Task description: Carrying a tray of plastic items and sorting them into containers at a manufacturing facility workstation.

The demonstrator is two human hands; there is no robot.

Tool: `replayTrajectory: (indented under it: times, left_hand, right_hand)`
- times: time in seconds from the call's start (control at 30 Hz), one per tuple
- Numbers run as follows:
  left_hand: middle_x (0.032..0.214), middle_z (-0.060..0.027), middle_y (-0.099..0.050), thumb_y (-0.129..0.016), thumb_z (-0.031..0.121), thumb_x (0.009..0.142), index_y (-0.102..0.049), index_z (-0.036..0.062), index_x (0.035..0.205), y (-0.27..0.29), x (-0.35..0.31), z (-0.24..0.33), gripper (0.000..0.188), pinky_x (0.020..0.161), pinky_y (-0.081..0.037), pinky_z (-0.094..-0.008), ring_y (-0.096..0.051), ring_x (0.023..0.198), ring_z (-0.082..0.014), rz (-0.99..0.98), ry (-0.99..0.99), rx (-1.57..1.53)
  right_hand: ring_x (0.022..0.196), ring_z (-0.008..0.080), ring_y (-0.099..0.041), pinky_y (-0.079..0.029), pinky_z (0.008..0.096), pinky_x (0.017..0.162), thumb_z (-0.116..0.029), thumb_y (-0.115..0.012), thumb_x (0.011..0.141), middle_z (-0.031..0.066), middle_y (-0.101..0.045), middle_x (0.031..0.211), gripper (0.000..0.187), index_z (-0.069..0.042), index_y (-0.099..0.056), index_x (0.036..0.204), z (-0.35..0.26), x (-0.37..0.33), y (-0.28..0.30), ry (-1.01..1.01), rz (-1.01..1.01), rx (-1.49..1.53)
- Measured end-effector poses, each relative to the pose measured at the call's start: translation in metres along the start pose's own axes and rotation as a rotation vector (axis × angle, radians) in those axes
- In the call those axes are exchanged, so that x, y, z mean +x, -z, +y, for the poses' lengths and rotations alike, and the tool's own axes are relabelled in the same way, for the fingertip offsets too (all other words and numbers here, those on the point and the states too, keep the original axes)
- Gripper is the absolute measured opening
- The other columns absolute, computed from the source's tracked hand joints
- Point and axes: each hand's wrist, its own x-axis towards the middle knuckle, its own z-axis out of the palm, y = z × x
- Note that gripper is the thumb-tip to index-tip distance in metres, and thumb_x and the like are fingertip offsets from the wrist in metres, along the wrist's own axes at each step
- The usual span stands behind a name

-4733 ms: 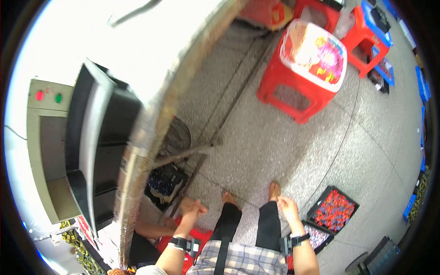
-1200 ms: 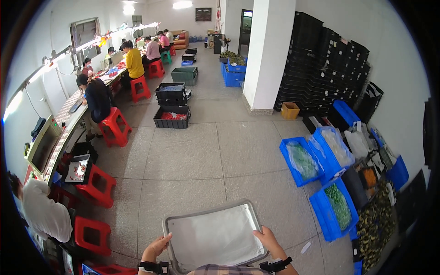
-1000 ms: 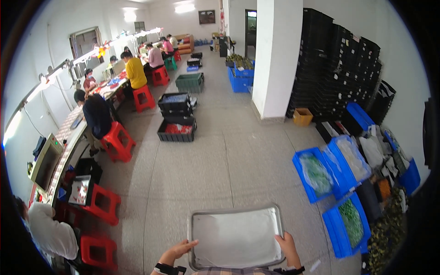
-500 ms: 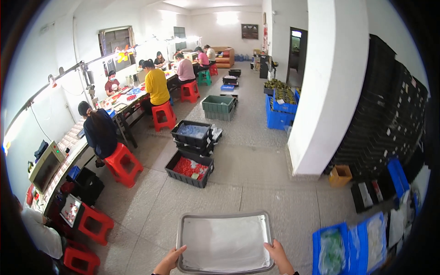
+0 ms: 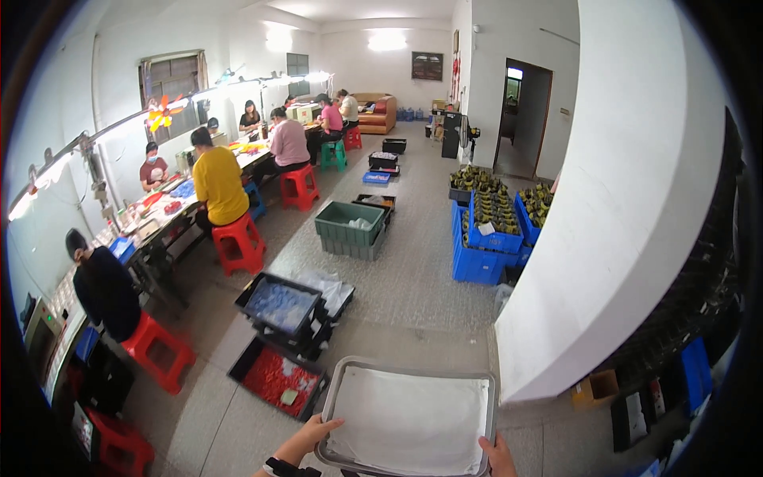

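Gripping the ends — left hand and right hand apart, clamped on the grey tray between them, white sheet inside — black crate just beyond the left.

Left hand, right hand hold tray; lining seemingly paper.

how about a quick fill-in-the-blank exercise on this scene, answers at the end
1. The right hand grips the tray on its right side, the left hand on its ____ side.
2. The sheet in the tray is ____.
3. The bin nearest the tray holds mostly ____ pieces.

Missing words: left; white; red.
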Motion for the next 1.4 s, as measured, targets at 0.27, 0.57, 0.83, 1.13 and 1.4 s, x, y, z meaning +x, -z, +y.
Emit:
replayTrajectory:
  times: [0.27,0.57,0.83,1.13,1.4]
  left_hand:
    - [0.092,-0.0098,-0.062,-0.064,0.015,0.077,-0.055,-0.0032,0.105,-0.036,0.228,0.157,0.035,0.07,-0.048,-0.0318,-0.06,0.08,-0.0199,0.257,-0.011,-0.083]
    - [0.097,-0.0074,-0.057,-0.059,0.027,0.077,-0.033,0.0094,0.129,-0.024,0.508,0.319,0.061,0.075,-0.046,-0.0418,-0.055,0.086,-0.0218,0.298,-0.111,-0.159]
    - [0.077,-0.0091,-0.061,-0.058,0.012,0.072,-0.058,-0.0072,0.095,-0.078,0.788,0.61,0.029,0.056,-0.045,-0.0283,-0.057,0.064,-0.0158,0.362,-0.201,0.084]
    - [0.082,-0.009,-0.062,-0.058,0.012,0.073,-0.059,-0.0069,0.095,-0.114,1.06,0.782,0.029,0.064,-0.046,-0.0302,-0.058,0.072,-0.0183,0.46,-0.058,0.064]
    - [0.084,-0.0113,-0.061,-0.063,0.016,0.073,-0.057,-0.0056,0.1,-0.082,1.275,0.919,0.035,0.063,-0.046,-0.031,-0.058,0.071,-0.0188,0.589,-0.116,-0.16]
  right_hand:
    - [0.091,0.0186,-0.054,-0.042,0.0313,0.079,-0.025,-0.06,0.079,0.0146,-0.057,0.102,0.05,0.005,-0.045,0.115,-0.127,0.371,-0.06,-0.013,-0.285,-0.021]
    - [0.092,0.0208,-0.054,-0.042,0.0316,0.078,-0.027,-0.064,0.076,0.0154,-0.058,0.102,0.05,0.007,-0.049,0.109,-0.219,0.746,-0.197,0.138,-0.489,-0.309]
    - [0.086,0.0186,-0.056,-0.043,0.0318,0.078,-0.02,-0.064,0.076,0.0103,-0.06,0.094,0.042,0.002,-0.05,0.109,-0.383,0.997,-0.231,0.159,-0.203,-0.058]
    - [0.09,0.0131,-0.052,-0.041,0.0268,0.08,-0.013,-0.059,0.08,0.0068,-0.057,0.099,0.038,0.003,-0.049,0.112,-0.504,1.352,-0.303,0.128,-0.405,-0.075]
    - [0.084,0.0132,-0.054,-0.044,0.0277,0.075,-0.013,-0.06,0.08,0.0081,-0.059,0.094,0.032,0.004,-0.05,0.106,-0.58,1.64,-0.441,0.169,-0.56,-0.273]
